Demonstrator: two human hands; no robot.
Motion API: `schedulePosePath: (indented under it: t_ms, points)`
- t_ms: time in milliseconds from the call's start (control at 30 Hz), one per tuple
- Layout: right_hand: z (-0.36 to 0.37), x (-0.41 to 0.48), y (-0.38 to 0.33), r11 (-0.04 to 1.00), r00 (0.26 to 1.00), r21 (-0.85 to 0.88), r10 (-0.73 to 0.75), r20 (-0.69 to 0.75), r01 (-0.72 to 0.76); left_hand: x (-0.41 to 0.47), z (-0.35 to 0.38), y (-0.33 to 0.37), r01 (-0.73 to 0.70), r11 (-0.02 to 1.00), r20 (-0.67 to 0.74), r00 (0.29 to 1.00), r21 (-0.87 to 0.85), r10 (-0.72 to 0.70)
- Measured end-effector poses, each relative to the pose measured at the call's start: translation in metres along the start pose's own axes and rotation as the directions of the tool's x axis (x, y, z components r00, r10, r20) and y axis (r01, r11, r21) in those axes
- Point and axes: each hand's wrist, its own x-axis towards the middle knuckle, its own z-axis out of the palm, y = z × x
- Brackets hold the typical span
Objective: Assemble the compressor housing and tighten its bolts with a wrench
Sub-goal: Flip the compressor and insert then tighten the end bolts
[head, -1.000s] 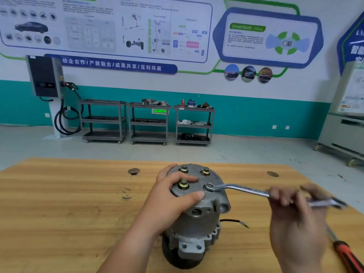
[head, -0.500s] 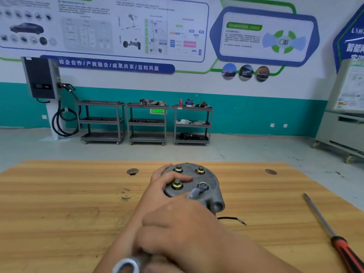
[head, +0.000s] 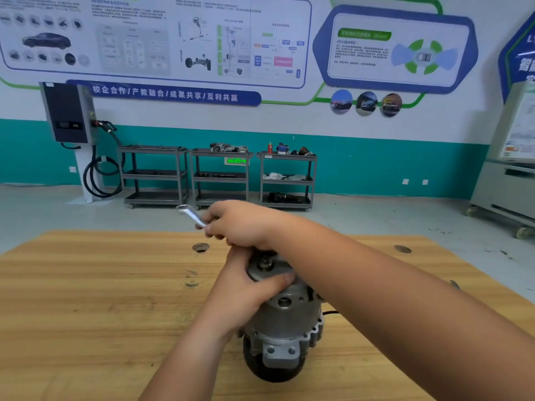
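Observation:
The grey metal compressor housing (head: 285,322) stands upright on the wooden table (head: 86,299), its black base toward me. My left hand (head: 246,287) grips the housing's top cover from the left, thumb across the front rim. My right hand (head: 240,224) reaches across above the cover and grips a silver wrench (head: 191,215), whose free end points up and to the far left. One bolt (head: 264,263) shows on the cover between my hands; the other bolts and the wrench's working end are hidden under my right hand and forearm.
A black wire (head: 330,313) sticks out to the right of the housing. Two round holes (head: 200,247) (head: 403,249) mark the table's far part. Beyond the table are three grey shelf carts (head: 220,175) and a wall charger (head: 68,114).
My right hand has swung the wrench from the right, round the near side, to the far left of the cover. My left hand has kept its grip. The screwdriver has dropped out of sight.

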Motion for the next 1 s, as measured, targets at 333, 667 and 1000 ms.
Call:
schedulePosePath:
  t_ms: [333,667,1000]
  points:
    - [-0.037,0.006,0.07,0.532,0.826,0.825,0.542,-0.158,-0.191,-0.006,-0.002,0.002,0.026,0.995,0.039,0.999,-0.101,-0.022]
    - [-0.035,-0.054,0.13,0.054,0.647,0.839,0.611,-0.456,0.541,-0.002,0.001,-0.002,-0.011,0.997,0.058,0.998,-0.077,0.016]
    - [0.036,-0.148,0.101,0.371,0.125,0.195,0.204,-0.971,0.908,-0.001,0.005,-0.005,-0.019,0.999,0.03,0.999,-0.049,0.02]
